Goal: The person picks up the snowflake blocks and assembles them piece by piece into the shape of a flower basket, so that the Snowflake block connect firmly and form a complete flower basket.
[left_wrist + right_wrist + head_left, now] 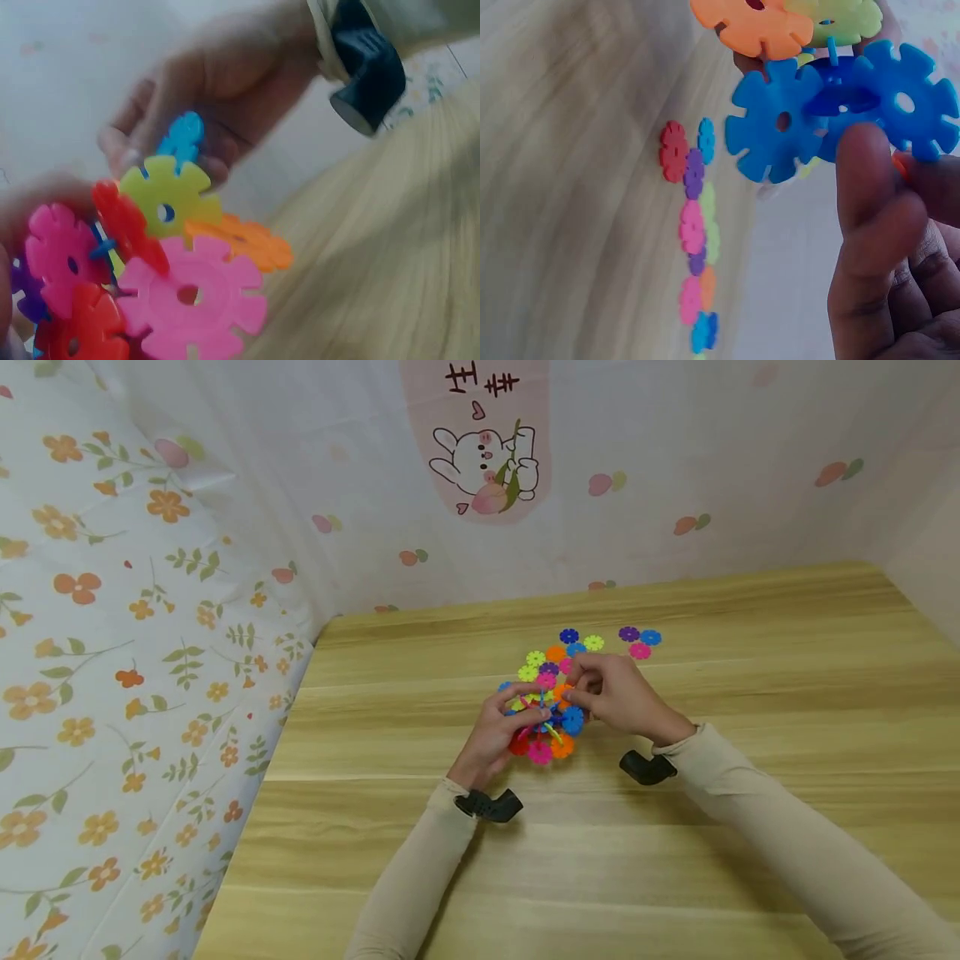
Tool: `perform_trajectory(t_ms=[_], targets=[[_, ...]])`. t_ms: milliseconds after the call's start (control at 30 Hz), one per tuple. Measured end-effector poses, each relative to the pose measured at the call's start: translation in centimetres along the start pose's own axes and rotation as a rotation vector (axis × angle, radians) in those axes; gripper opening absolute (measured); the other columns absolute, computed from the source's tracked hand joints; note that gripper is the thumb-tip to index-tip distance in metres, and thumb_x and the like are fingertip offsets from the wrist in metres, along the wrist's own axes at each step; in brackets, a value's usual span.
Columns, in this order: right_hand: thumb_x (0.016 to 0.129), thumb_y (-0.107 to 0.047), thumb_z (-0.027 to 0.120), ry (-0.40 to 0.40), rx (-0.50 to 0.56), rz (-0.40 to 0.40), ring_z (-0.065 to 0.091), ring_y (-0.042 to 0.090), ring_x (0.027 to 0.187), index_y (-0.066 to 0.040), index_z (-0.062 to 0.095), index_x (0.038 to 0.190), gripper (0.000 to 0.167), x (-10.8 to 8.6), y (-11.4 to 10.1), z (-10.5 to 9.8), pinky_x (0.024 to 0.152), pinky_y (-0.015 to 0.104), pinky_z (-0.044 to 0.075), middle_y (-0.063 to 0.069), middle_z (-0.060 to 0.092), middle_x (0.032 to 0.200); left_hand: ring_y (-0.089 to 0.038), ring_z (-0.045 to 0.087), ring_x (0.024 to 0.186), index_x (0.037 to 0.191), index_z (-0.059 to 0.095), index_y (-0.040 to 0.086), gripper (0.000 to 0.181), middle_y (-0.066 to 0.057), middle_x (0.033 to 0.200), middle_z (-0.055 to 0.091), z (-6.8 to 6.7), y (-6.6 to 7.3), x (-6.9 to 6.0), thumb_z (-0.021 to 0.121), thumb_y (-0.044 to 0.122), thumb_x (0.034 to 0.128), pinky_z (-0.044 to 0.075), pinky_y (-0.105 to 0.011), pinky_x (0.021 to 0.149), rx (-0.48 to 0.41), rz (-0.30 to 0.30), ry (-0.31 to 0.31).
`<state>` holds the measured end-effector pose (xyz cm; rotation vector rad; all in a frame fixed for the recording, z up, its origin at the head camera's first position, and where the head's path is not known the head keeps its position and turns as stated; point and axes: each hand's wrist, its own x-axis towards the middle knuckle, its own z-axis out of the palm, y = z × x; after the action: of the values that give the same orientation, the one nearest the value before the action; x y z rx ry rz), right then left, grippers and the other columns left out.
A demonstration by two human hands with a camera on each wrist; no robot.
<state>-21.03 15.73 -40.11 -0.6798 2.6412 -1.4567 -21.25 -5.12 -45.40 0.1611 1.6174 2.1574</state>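
Blue, pink, red, orange and yellow-green discs, notched at the rim, are joined in a cluster [555,720] between the two hands. The left hand [495,727] holds the cluster from its left side, fingers bent round it. The right hand [618,689] is narrow, thumb and forefinger pinching an orange disc [562,694] at the cluster's far right edge. From the left wrist, a pink disc [225,296] faces the camera on the cluster; from the right wrist, a blue disc [765,127] stands out just beside the right hand's fingertips. Loose discs [536,657] lie just beyond both hands in mixed colours, and farther out past the right hand are a purple disc [629,633], a light blue one and a pink one. Beneath the hands runs a wooden table [615,877]; each wrist, in a beige sleeve [416,877], carries a black mount [495,807]
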Motion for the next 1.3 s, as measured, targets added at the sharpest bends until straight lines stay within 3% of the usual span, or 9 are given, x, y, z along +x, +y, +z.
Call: perform_trajectory(t_ms=[133,333,400,533,633,800,900,1067,1300], targets=[[0.094,-0.004,0.065,0.041,0.067,0.081,0.065,0.032,0.058,-0.002,0.059,0.09,0.008,0.2,0.5,0.0,0.054,0.034,0.055,0.007,0.068,0.07,-0.012,0.066,0.087,0.135,0.053,0.003,0.045,-0.004,0.12,0.056,-0.1,0.2,0.5,0.067,0.009,0.0936,0.057,-0.023,0.077,-0.014,-0.007,0.013],[0.095,-0.003,0.061,0.198,0.13,0.142,0.069,0.033,0.062,0.001,0.055,0.097,0.008,-0.2,1.0,1.5,0.06,0.036,0.06,0.01,0.07,0.069,-0.012,0.064,0.092,0.145,0.039,-0.001,0.051,-0.005,0.11,0.06,0.2,-0.2,0.8,0.058,0.006,0.0984,0.057,-0.024,0.079,-0.302,0.031,0.112],[0.097,-0.004,0.059,0.169,0.164,0.127,0.07,0.035,0.062,0.001,0.054,0.096,0.008,-0.6,1.1,1.9,0.06,0.04,0.06,0.012,0.071,0.071,-0.014,0.064,0.097,0.142,0.041,0.0,0.05,-0.006,0.115,0.06,0.3,-0.4,0.8,0.061,0.004,0.0965,0.057,-0.025,0.083,-0.328,0.037,0.158],[0.102,-0.012,0.055,0.001,0.179,0.109,0.07,0.035,0.065,0.001,0.06,0.094,0.016,-0.7,1.7,0.7,0.057,0.044,0.059,0.019,0.071,0.078,-0.017,0.065,0.102,0.136,0.048,0.001,0.05,-0.009,0.122,0.061,0.1,-0.6,0.9,0.07,0.008,0.0913,0.057,-0.03,0.087,-0.216,0.019,0.22],[0.103,-0.015,0.054,-0.032,0.061,0.142,0.071,0.034,0.068,0.002,0.064,0.096,0.021,-0.2,3.2,-1.8,0.057,0.04,0.058,0.021,0.07,0.085,-0.017,0.065,0.099,0.136,0.05,-0.001,0.052,-0.009,0.118,0.062,-0.3,-0.5,0.8,0.073,0.009,0.0899,0.056,-0.029,0.087,-0.132,0.013,0.234],[0.098,-0.013,0.059,0.046,-0.391,0.239,0.067,0.036,0.085,0.006,0.064,0.107,0.022,1.7,6.7,-5.6,0.071,0.044,0.054,0.025,0.068,0.102,-0.015,0.064,0.097,0.131,0.055,-0.001,0.045,-0.007,0.113,0.061,-0.6,-0.3,0.8,0.071,0.009,0.0907,0.055,-0.025,0.086,-0.099,-0.008,0.215],[0.094,-0.014,0.061,-0.006,-0.552,0.311,0.059,0.043,0.099,0.009,0.062,0.119,0.034,2.5,8.2,-6.6,0.076,0.052,0.052,0.032,0.062,0.115,-0.015,0.064,0.097,0.127,0.057,0.001,0.038,-0.007,0.113,0.06,-0.6,-0.3,0.8,0.07,0.008,0.0915,0.056,-0.025,0.086,-0.095,-0.034,0.195],[0.092,-0.016,0.063,-0.035,-0.638,0.312,0.057,0.045,0.101,0.005,0.068,0.116,0.031,2.5,9.3,-6.2,0.075,0.055,0.053,0.032,0.058,0.114,-0.016,0.063,0.097,0.126,0.057,0.002,0.037,-0.007,0.114,0.058,-0.5,-0.4,0.6,0.07,0.009,0.0919,0.055,-0.025,0.086,-0.057,-0.065,0.149],[0.083,0.002,0.066,-0.026,-0.601,0.16,0.059,0.038,0.089,0.008,0.067,0.095,0.014,2.5,9.9,-5.9,0.078,0.05,0.051,0.024,0.063,0.091,-0.016,0.063,0.1,0.13,0.054,0.003,0.042,-0.006,0.113,0.059,-0.3,0.0,0.5,0.07,0.011,0.0919,0.053,-0.03,0.095,-0.068,-0.097,0.105]])
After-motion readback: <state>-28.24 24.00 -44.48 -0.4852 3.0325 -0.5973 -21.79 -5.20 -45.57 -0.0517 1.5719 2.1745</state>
